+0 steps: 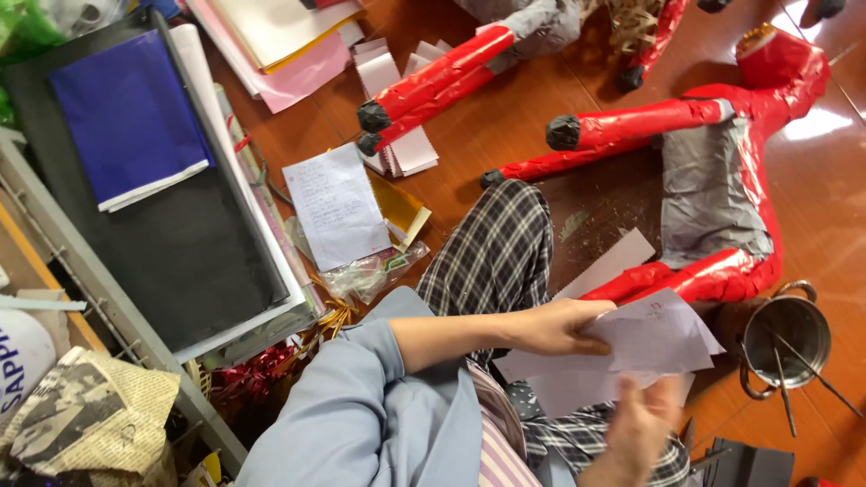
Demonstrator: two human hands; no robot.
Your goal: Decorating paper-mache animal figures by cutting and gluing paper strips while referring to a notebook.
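Left hand stretched toward three o'clock on a blue-sleeved arm, fingers pinched closed. Right hand at five o'clock, blurred, fingers raised toward twelve.

Craft clutter on a wooden floor
Red paper animal figure, metal pot with sticks, blue paper sheet, handwritten note

Floor: paper-covered animal figure laid at right of frame; second figure at upper centre. Metal pot set at lower right, below the first figure. Written note placed at centre left. Paper sheets held at lower centre, above the lap.
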